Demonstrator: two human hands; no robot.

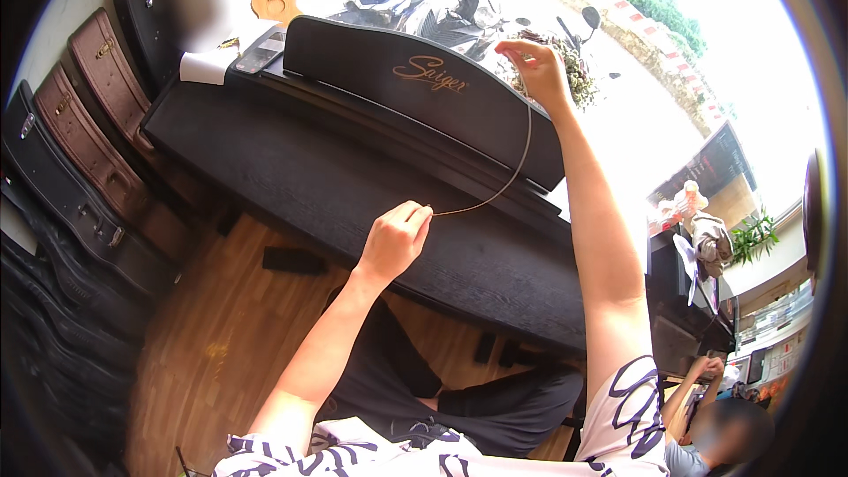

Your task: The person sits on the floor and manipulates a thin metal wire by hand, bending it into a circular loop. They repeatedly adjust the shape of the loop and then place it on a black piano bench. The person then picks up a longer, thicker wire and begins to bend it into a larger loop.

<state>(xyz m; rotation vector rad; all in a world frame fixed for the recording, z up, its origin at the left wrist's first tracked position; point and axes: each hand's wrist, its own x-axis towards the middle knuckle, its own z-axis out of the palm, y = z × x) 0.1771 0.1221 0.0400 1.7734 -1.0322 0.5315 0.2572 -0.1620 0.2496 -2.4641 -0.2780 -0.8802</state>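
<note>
Piano: a long black cabinet [353, 155] stretches across the middle, its broad top surface sloping down to the right in view, with an upright panel [353, 62] bearing gold script along the far edge
Floor: wood-toned boards [212, 362] show below the cabinet
Left wall: black and brown instrument cases [75, 128] stand side by side
Beyond the panel: motorbikes [433, 0] in bright light, partly washed out
Lower right: another person [680, 458], arms raised, well apart from the wearer's hands
Small guitar: a light-wood ukulele-like body [276, 2] beyond the panel's left end
Right hand [541, 72]: raised high at the panel's right side, in front of a dried plant bundle [579, 84], thumb and fingertips drawn together on the cord's upper end; the exact pinch point is hard to make out
Left hand [397, 238]: lower and nearer the wearer, above the cabinet's front part, fingertips pinched on the cord's lower end
Hands: well apart from each other
Thin cord [529, 137]: hangs between the two hands in one slack curve, dropping from the right hand, then bending leftward to the left fingertips, over the cabinet in view
</note>
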